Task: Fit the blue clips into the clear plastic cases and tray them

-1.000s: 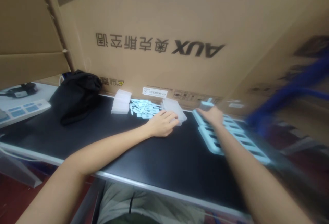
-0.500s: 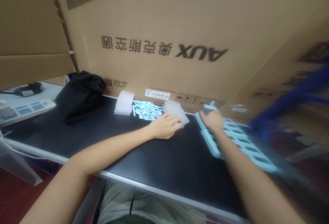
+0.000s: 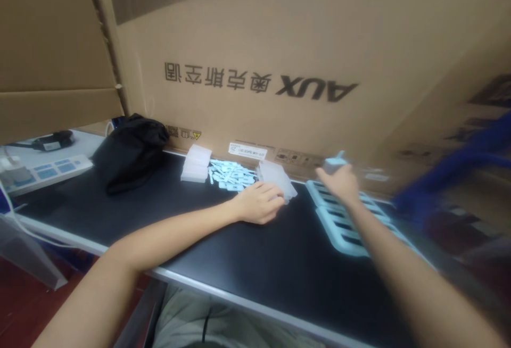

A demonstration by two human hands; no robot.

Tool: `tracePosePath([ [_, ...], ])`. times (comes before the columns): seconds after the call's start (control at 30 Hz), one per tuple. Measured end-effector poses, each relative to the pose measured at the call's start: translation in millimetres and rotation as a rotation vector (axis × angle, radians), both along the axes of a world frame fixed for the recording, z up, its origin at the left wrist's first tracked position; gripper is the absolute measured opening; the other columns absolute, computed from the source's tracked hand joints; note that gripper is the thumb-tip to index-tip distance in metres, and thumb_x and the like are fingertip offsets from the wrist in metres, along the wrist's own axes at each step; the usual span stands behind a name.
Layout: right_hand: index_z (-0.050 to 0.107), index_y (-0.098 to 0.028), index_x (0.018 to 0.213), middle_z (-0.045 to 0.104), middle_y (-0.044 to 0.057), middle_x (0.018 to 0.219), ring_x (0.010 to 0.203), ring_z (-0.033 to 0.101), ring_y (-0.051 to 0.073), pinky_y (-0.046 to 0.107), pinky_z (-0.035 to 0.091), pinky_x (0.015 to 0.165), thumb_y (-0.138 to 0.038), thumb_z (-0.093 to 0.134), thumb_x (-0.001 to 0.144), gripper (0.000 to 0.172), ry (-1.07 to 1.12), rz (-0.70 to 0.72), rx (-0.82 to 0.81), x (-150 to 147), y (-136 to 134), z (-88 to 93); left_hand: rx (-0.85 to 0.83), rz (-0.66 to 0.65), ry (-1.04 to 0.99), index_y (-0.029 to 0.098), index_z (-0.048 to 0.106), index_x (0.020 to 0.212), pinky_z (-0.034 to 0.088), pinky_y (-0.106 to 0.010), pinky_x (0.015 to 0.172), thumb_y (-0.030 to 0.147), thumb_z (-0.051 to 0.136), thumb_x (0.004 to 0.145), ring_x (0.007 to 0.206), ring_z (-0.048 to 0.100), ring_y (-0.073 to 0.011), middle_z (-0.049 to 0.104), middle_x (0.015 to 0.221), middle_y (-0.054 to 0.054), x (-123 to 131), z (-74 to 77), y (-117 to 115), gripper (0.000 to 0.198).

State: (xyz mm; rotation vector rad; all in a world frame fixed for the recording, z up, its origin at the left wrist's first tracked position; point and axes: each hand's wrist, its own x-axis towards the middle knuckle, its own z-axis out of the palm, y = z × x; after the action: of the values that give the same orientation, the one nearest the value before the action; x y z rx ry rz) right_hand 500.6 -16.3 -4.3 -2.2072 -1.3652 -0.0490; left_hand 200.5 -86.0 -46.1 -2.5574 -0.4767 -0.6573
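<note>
My right hand point(image 3: 342, 182) is closed around an ice-pop mould point(image 3: 334, 164) with a light blue top and a short upright stick. It is over the far end of a light blue slotted rack point(image 3: 343, 245), which my forearm partly covers. My left hand point(image 3: 260, 203) rests on the black table with its fingers curled, against the near side of a stack of translucent plastic pieces point(image 3: 277, 175). Whatever lies inside those fingers is hidden. Just left of that stack is a heap of small light blue sticks point(image 3: 232, 174), with a second translucent stack point(image 3: 196, 163) beyond it.
A large cardboard box point(image 3: 255, 34) stands along the back of the black table point(image 3: 247, 263). To the left lie a black cloth bag point(image 3: 130, 154) and a white power strip point(image 3: 56, 170). A blue metal bar point(image 3: 451, 162) slants up at the right.
My right hand has moved slightly right over the rack, with the mould still in it. My left hand stays by the translucent stack. The whole view has shifted a little.
</note>
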Motion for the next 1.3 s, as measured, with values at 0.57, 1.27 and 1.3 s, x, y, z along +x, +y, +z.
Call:
tracePosePath([
  [0.57,0.051,-0.010,0.144,0.072,0.024,0.124,0.118,0.068,0.039,0.046,0.051,0.096,-0.047,0.064,0.089,0.067,-0.728,0.559,-0.271,-189,-6,109.3,-0.081,-0.083,0.097,0.017,0.064,0.111,0.049,-0.036,0.082,0.028,0.050,0.106,0.100,0.061,-0.0240,0.067,0.108,-0.011,-23,3.5,-16,0.018],
  [1.27,0.049,-0.009,0.147,0.058,0.029,0.142,0.117,0.068,0.042,0.054,0.052,0.098,-0.058,0.045,0.102,0.067,-0.681,0.782,-0.294,-208,9,82.2,-0.442,0.155,0.024,0.021,0.062,0.112,0.053,-0.038,0.096,0.028,0.055,0.101,0.106,0.062,-0.0246,0.065,0.111,-0.007,-83,-6.6,-20,0.014],
  [1.3,0.047,-0.008,0.148,0.054,0.029,0.147,0.117,0.069,0.040,0.053,0.052,0.100,-0.053,0.043,0.103,0.064,-0.673,0.821,-0.283,-211,10,79.8,-0.443,0.155,0.031,0.020,0.062,0.112,0.053,-0.038,0.097,0.029,0.055,0.101,0.106,0.062,-0.0249,0.065,0.111,-0.007,-83,-6.3,-20,0.015],
])
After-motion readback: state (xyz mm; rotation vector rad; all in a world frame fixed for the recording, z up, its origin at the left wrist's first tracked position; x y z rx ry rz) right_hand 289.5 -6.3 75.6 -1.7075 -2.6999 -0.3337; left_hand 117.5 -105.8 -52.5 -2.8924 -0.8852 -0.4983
